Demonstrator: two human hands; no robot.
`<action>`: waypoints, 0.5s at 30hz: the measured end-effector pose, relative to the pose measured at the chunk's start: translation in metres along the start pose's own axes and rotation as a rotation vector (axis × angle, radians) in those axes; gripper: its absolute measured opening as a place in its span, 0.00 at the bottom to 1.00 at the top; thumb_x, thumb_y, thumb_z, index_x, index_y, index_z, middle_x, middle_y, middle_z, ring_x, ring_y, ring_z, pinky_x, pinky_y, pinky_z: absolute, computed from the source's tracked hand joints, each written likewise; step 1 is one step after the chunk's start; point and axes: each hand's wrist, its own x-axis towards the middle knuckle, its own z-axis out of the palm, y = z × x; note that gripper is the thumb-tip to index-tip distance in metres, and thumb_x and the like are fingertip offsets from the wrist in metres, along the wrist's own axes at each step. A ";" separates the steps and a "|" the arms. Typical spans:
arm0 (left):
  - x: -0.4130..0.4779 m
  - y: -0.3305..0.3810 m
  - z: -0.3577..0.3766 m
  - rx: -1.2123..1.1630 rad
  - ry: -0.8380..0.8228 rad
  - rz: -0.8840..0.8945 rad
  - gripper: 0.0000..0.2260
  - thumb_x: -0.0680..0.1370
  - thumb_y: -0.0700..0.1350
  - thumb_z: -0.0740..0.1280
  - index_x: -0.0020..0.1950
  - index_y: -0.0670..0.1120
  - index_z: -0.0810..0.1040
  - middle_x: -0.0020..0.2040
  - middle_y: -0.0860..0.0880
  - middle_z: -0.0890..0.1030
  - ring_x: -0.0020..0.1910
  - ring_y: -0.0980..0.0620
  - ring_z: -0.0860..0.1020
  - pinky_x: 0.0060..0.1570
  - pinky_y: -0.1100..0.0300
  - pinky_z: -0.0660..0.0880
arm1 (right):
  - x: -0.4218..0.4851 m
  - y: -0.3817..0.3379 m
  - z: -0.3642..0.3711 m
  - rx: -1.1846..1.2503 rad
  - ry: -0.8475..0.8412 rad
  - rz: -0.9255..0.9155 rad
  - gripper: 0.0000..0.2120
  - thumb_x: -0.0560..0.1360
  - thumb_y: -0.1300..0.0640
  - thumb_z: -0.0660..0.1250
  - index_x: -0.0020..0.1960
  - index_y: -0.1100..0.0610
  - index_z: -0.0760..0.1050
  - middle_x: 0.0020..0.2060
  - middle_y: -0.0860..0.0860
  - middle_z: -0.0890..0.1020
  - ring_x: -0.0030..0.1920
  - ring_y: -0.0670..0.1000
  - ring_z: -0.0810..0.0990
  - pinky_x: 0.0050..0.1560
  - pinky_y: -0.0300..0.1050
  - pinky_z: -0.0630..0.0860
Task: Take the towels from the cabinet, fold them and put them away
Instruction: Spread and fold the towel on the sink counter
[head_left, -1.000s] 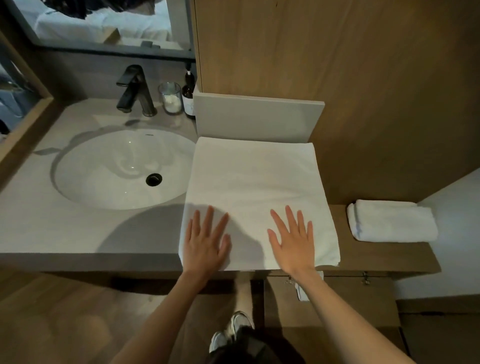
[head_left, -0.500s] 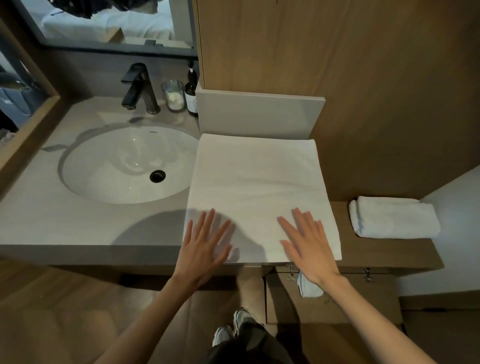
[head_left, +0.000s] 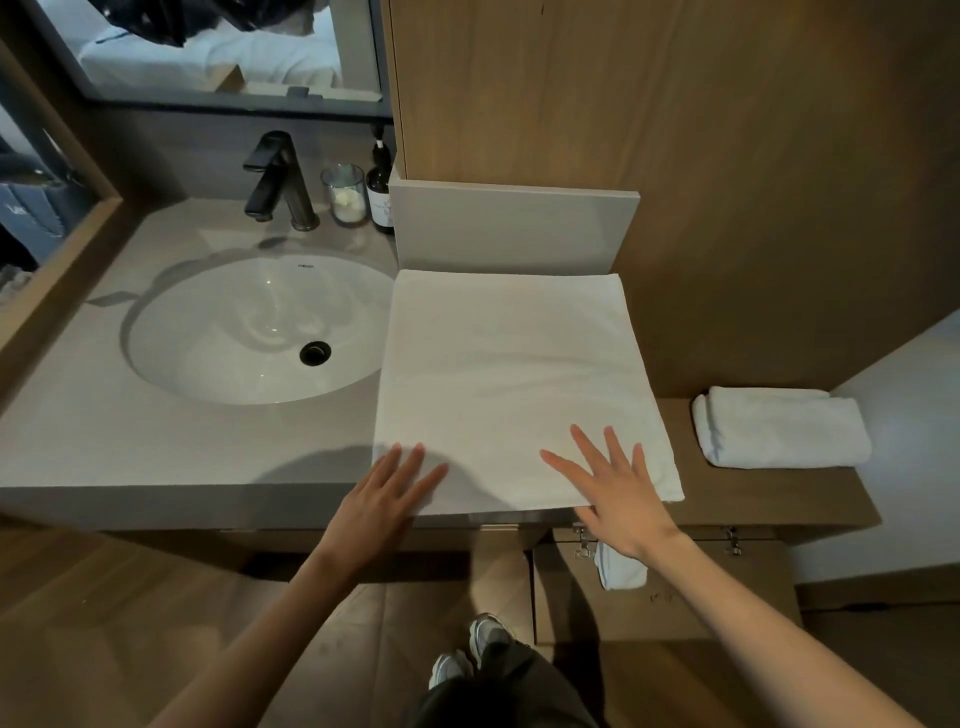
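Observation:
A large white towel (head_left: 509, 374) lies spread flat on the grey counter (head_left: 156, 447), right of the sink. My left hand (head_left: 384, 493) has straight fingers at the towel's near left corner, over the counter edge. My right hand (head_left: 613, 488) lies flat with spread fingers on the towel's near right part. A folded white towel (head_left: 779, 426) sits on the wooden ledge (head_left: 779, 499) to the right. Below the ledge, a bit of white cloth (head_left: 621, 569) hangs out of the wooden cabinet door (head_left: 660, 592).
A white sink basin (head_left: 249, 332) with a black faucet (head_left: 278, 179) takes the counter's left half. A glass jar (head_left: 344, 195) and a dark bottle (head_left: 379, 192) stand behind it. A grey upstand (head_left: 511, 226) and wood wall back the towel. My shoes (head_left: 467, 654) are on the wooden floor.
Both hands have slid toward the towel's near edge and slightly outward. The left hand now reaches the near left corner at the counter edge. The towel stays flat.

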 end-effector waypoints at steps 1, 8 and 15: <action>-0.004 0.004 -0.003 -0.023 -0.016 0.006 0.43 0.62 0.44 0.81 0.73 0.49 0.64 0.67 0.40 0.74 0.63 0.37 0.76 0.55 0.48 0.74 | 0.001 -0.001 -0.007 0.059 -0.038 0.006 0.35 0.79 0.46 0.58 0.75 0.33 0.38 0.78 0.48 0.38 0.76 0.64 0.37 0.73 0.69 0.44; -0.009 0.072 -0.026 -0.098 -0.217 0.046 0.32 0.72 0.39 0.72 0.74 0.44 0.65 0.70 0.43 0.71 0.58 0.46 0.78 0.49 0.56 0.80 | 0.010 0.000 -0.042 0.459 -0.133 0.140 0.17 0.82 0.49 0.50 0.69 0.37 0.64 0.79 0.45 0.50 0.78 0.61 0.43 0.73 0.66 0.46; 0.020 0.100 -0.031 -0.209 -0.244 0.180 0.22 0.82 0.53 0.49 0.73 0.48 0.65 0.69 0.48 0.73 0.60 0.48 0.74 0.56 0.50 0.74 | 0.035 -0.001 -0.034 0.578 -0.025 0.334 0.07 0.82 0.49 0.54 0.58 0.48 0.63 0.72 0.52 0.63 0.75 0.68 0.49 0.70 0.73 0.49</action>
